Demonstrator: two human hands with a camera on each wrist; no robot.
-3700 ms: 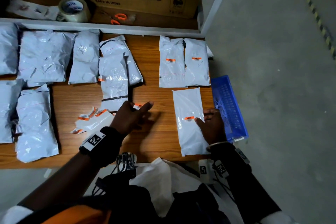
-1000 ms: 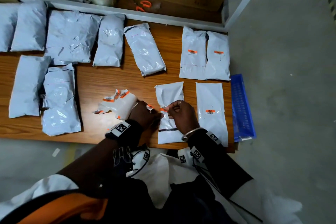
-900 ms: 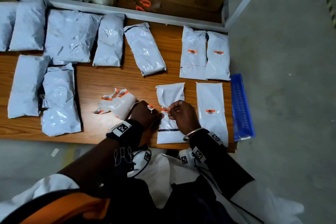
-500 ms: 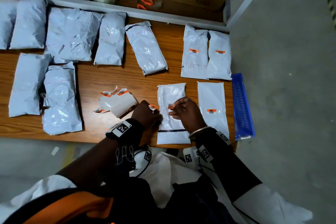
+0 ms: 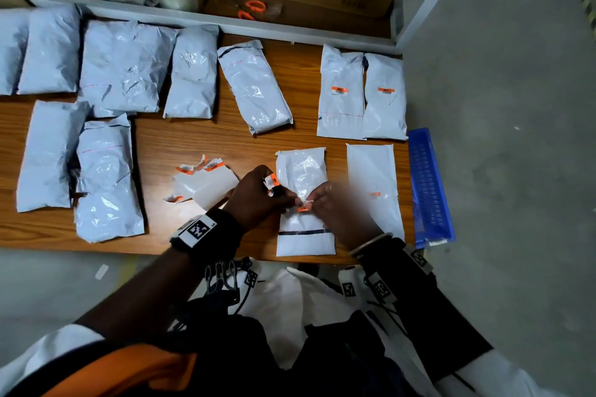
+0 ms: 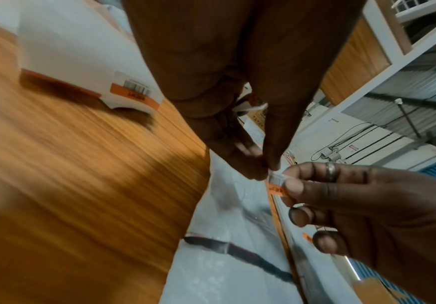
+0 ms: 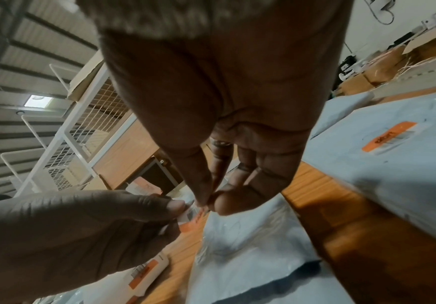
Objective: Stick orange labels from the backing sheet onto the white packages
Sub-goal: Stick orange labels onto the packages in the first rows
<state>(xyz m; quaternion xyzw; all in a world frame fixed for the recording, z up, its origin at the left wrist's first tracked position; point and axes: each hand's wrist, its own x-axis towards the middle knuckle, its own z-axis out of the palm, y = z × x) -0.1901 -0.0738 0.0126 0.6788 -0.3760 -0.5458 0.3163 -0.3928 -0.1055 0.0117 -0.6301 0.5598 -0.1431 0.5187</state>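
Both hands pinched one small orange label [image 6: 276, 188] between thumb and fingertips, just above the white package [image 5: 304, 203] lying at the near edge of the worktop [image 5: 200, 138]. From the head view the right hand [image 5: 335, 203] was blurred, so its hold could not be read there; the left wrist view showed the right thumb and forefinger closed on the label's right side, a ring on one finger, while the left hand [image 5: 258, 195] nipped the label's left end. Only the head view showed a strip of further orange labels [image 5: 271, 181] curling up over the back of the left hand, and the crumpled backing sheet [image 5: 206, 182] lying on the worktop just left of that hand with more labels on it. The right wrist view alone gave a close look at the labelled package [image 7: 393, 164] beside the one being worked on. Two more labelled packages [image 5: 361, 93] lay toward the far right corner, and unlabelled ones filled the left half. A blue basket [image 5: 429, 187] stood against the right edge; what it held could not be seen.
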